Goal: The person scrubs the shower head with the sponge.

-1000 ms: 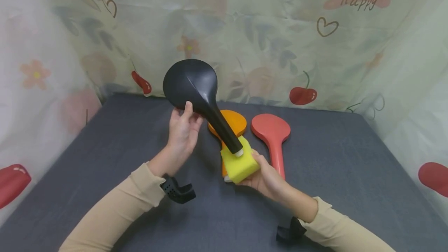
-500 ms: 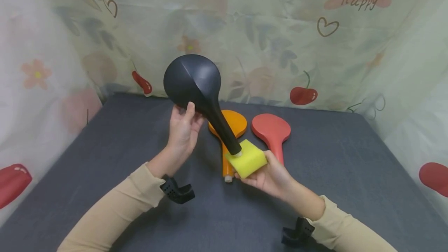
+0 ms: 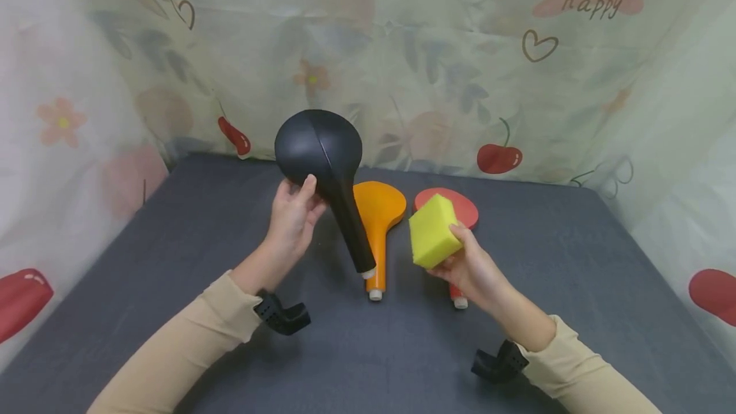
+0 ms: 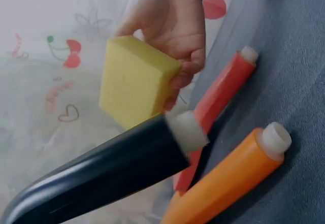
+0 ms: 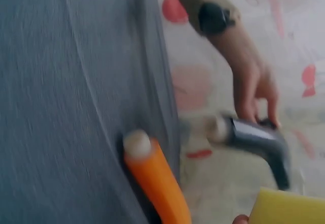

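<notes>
- We see the left hand (image 3: 292, 219) pinching the black paddle (image 3: 319, 152) by its head, thumb on the near face, probably to leave the handle exposed.
- The right hand (image 3: 474, 270) grips the yellow sponge (image 3: 434, 235) with curled fingers, apart from the black paddle, perhaps to keep its broad face usable.
- Beyond, we find the orange paddle (image 3: 379, 203) left of the red paddle (image 3: 462, 206), handles towards the near side, seemingly for easy reach.
- We see no container.
</notes>
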The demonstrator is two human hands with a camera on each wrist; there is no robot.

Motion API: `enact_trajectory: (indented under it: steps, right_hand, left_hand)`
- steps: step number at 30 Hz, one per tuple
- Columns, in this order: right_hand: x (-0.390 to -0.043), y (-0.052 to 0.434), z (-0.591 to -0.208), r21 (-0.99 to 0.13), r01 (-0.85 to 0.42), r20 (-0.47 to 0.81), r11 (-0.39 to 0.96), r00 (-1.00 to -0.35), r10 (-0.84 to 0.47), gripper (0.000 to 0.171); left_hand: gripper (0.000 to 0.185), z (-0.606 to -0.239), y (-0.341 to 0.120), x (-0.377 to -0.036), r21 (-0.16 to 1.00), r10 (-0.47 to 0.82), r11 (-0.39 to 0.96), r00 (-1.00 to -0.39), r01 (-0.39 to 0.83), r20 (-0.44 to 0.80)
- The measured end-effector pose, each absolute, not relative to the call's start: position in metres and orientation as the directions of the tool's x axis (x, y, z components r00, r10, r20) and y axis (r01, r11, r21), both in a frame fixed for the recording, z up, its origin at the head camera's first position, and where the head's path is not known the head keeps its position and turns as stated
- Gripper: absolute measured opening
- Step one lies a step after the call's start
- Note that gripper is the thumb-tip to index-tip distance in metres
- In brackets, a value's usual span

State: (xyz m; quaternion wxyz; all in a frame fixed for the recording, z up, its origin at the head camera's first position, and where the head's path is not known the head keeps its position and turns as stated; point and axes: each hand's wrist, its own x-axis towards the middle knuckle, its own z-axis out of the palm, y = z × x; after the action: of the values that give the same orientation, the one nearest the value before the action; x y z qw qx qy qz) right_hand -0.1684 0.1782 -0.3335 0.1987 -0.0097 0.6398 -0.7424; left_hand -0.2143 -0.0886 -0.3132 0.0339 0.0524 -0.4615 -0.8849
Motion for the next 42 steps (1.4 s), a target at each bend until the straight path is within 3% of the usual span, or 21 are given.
enact_trajectory:
  steps: [7,17,27,42]
  right_hand:
    - [-0.181,0.200,-0.328,-0.988,0.157,-0.155,0.003,-0.967,-0.204,0.056]
    - [-0.193,0.228,-0.325,-0.987,0.124,-0.136,0.103,-0.984,-0.114,0.068]
    - [-0.204,0.244,-0.329,-0.977,0.149,-0.159,0.151,-0.986,-0.053,0.069]
    - [-0.217,0.266,-0.338,-0.966,0.186,-0.185,0.180,-0.983,0.022,0.072]
  left_hand:
    - [0.044,-0.322,-0.103,-0.223,0.887,-0.043,-0.424,-0.974,-0.185,-0.223]
    - [0.051,-0.341,-0.129,-0.239,0.915,-0.007,-0.247,-0.944,-0.318,-0.330]
    - [0.054,-0.354,-0.146,-0.250,0.913,0.014,-0.155,-0.925,-0.378,-0.380]
    - [0.053,-0.371,-0.160,-0.264,0.892,0.013,-0.163,-0.905,-0.421,-0.425]
